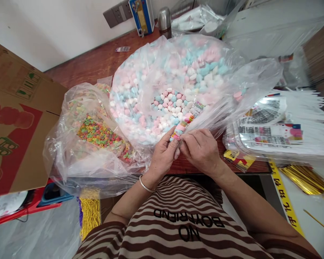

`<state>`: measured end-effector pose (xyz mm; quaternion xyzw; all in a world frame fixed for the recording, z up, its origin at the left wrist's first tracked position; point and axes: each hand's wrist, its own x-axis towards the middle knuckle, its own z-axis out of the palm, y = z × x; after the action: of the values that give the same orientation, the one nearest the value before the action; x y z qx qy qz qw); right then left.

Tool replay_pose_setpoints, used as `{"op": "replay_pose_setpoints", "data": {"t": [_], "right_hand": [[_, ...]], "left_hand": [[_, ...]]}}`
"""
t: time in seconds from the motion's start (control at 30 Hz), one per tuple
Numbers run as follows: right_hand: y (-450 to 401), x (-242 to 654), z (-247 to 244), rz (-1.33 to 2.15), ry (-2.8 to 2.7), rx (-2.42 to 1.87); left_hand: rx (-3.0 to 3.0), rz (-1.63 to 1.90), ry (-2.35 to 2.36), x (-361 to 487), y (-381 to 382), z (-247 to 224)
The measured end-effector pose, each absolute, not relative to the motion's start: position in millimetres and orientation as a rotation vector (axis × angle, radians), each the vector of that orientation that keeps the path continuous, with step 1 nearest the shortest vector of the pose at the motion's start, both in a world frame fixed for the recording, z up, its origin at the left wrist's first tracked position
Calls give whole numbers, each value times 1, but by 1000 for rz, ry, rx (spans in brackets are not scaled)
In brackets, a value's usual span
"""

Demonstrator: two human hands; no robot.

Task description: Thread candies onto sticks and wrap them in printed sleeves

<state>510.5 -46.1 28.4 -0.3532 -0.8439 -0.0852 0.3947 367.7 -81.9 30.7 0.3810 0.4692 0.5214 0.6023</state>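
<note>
A small clear candy bag [181, 126] with colourful candies inside slants up and away from my two hands. My left hand [164, 154] is closed round its near end, thumb on top. Beside it, my right hand [199, 146] is closed with the fingertips pinched at the same end of the bag. Just beyond them lies a big clear plastic sack [129, 90] full of pink, blue and white round candies [172, 99], seen through its opening. To the left, another open plastic bag [70, 151] holds many tiny coloured rings [97, 135].
A cardboard box [18, 118] stands at the left. On the right, a clear plastic tray [232, 144] holds printed bags [275, 133] and white sticks [313, 115]. Gold twist ties [306, 178] lie below it. A metal flask [164, 19] and a blue box [142, 16] stand at the back.
</note>
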Motion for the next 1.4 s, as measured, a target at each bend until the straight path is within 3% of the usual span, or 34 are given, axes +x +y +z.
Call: {"op": "replay_pose_setpoints", "data": {"t": [0.23, 0.7, 1.03, 1.23, 1.4], "right_hand": [[-45, 513, 26, -162, -2154, -860], [-59, 508, 22, 279, -1837, -1138], [-56, 510, 22, 328, -1847, -1209], [-49, 513, 24, 132, -2027, -1149], [-41, 522, 36, 372, -2133, -983]], "left_hand": [[612, 1304, 1030, 379, -79, 39], [171, 1148, 849, 376, -76, 51], [459, 1189, 1035, 380, -82, 46], [590, 1205, 1124, 381, -85, 42], [502, 1268, 1135, 382, -82, 42]]}}
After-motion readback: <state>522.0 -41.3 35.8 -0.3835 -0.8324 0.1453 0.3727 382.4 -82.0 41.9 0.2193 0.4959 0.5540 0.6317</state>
